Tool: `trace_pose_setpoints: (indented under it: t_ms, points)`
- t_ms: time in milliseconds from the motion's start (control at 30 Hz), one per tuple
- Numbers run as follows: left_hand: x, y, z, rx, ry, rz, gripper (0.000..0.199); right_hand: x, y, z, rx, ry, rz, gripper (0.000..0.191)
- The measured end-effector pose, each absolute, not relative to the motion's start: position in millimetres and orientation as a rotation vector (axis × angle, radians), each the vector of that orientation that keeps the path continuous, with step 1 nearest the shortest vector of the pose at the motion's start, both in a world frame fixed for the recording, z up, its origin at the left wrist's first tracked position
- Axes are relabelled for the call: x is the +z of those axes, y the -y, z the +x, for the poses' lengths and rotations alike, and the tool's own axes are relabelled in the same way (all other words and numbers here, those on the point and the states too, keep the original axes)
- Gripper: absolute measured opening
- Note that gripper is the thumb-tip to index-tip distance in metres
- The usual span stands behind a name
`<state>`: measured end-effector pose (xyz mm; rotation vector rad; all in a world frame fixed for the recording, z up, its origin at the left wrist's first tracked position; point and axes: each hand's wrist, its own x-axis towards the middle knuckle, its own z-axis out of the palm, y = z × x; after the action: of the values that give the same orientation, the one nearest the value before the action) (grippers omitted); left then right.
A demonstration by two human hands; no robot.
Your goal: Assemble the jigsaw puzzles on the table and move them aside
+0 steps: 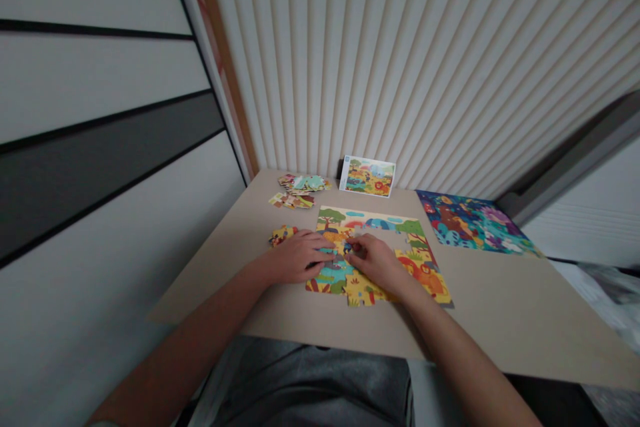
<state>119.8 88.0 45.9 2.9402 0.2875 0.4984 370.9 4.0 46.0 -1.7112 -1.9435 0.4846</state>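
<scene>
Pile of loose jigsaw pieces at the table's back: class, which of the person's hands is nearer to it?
Left. The left hand lies in front of the pile of loose jigsaw pieces; the right hand is farther away, in front and to its right.

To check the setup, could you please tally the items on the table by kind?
Partly assembled jigsaw puzzle: 1
Picture card: 1
Blue floral picture sheet: 1
Groups of loose puzzle pieces: 3
Total: 6
</scene>
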Motion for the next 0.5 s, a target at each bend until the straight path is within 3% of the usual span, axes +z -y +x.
trace_pose_setpoints:
  t_ms: [500]
  points:
    - [37,-96,119,0.495,-0.386,2.933,0.029,35,-7,380,0.712,1.774,-1.607,0.028]
